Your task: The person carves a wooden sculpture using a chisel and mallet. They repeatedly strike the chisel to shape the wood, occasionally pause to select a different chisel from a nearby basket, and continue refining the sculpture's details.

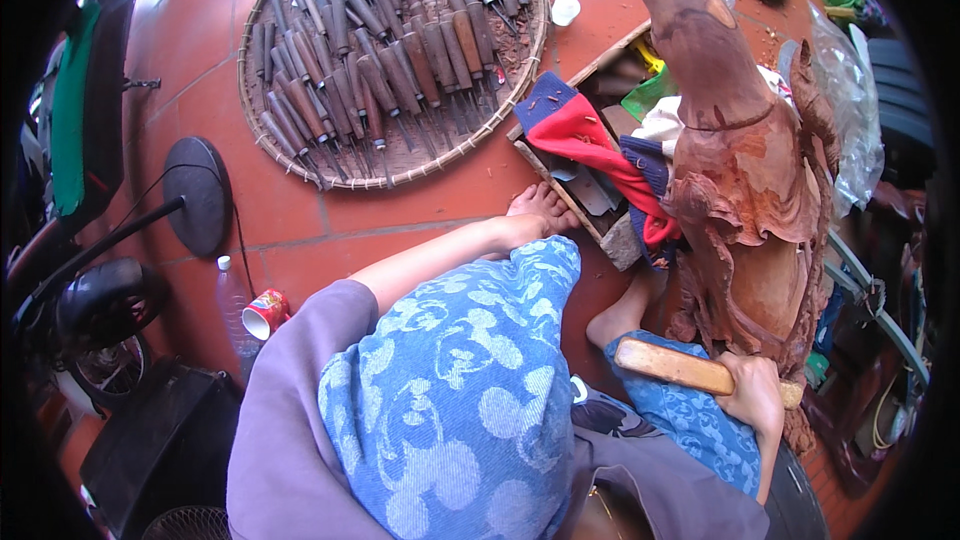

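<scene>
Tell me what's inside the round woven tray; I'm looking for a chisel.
The round woven tray holds dozens of wooden-handled carving chisels lying in overlapping rows, blades toward its lower rim. Most of the tray's floor is covered by them.

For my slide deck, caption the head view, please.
Right hand grips flat wooden mallet beside tall reddish wood carving.

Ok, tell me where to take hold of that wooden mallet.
Take the wooden mallet by its right end, where the right hand already wraps it. The flat, wide left end lies free over the knee, so come from the right, beside the carving.
</scene>
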Demonstrator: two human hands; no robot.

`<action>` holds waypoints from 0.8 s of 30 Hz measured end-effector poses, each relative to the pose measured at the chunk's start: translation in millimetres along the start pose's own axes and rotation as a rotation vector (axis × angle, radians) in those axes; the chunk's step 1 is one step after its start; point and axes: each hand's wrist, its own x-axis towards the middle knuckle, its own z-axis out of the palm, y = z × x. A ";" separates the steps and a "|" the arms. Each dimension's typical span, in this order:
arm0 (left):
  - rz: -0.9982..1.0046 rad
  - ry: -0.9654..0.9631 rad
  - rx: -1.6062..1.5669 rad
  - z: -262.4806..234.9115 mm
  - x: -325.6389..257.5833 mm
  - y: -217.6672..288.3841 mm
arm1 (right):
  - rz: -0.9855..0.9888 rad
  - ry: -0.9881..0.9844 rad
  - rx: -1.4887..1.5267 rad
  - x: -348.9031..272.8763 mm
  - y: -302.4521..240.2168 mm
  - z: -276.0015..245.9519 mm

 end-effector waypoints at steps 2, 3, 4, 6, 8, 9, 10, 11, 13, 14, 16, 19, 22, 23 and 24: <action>-0.023 -0.079 0.001 0.0 2.5 0.5 | 0.006 -0.003 0.002 -0.8 -1.0 -0.8; -0.034 -0.116 0.001 2.2 4.4 1.4 | 0.008 0.000 0.009 -1.5 -1.2 -1.2; -0.027 0.049 -0.398 7.0 8.2 3.0 | 0.012 0.004 0.017 -2.6 -1.5 -1.3; -0.067 0.303 -0.976 34.2 -7.0 -2.0 | -0.025 -0.008 0.005 5.3 -2.1 -3.2; -0.083 0.386 -1.181 44.0 -10.0 -2.5 | -0.035 -0.009 0.002 7.1 -2.1 -3.7; -0.107 0.310 -1.007 43.8 -9.8 -2.2 | -0.038 -0.006 0.003 7.0 -2.9 -4.1; -0.123 0.236 -0.828 42.9 -11.5 -2.4 | -0.044 -0.005 0.003 7.8 -3.5 -4.7; -0.121 0.093 -0.475 30.4 -2.3 0.4 | -0.017 -0.003 0.008 3.7 -2.0 -3.0; -0.114 -0.061 -0.084 16.5 1.9 0.6 | 0.001 -0.006 0.015 1.3 -1.3 -2.2; -0.106 -0.080 -0.056 13.2 1.0 0.2 | -0.005 -0.004 0.018 1.9 -1.6 -2.8; -0.076 -0.106 -0.020 6.8 -1.4 -0.8 | -0.014 -0.002 0.025 3.1 -2.4 -3.9; -0.018 -0.089 0.001 -2.9 -2.2 -1.0 | -0.013 0.000 0.018 1.9 -1.4 -2.9; -0.051 -0.079 -0.053 -5.8 -3.0 -0.8 | -0.024 -0.008 0.008 3.1 0.1 -1.8; -0.100 -0.125 -0.125 -3.8 -2.4 0.5 | -0.024 -0.011 0.003 3.3 0.4 -1.8; -0.149 -0.171 -0.198 -2.0 -1.9 1.5 | -0.023 -0.012 -0.001 3.5 0.6 -1.9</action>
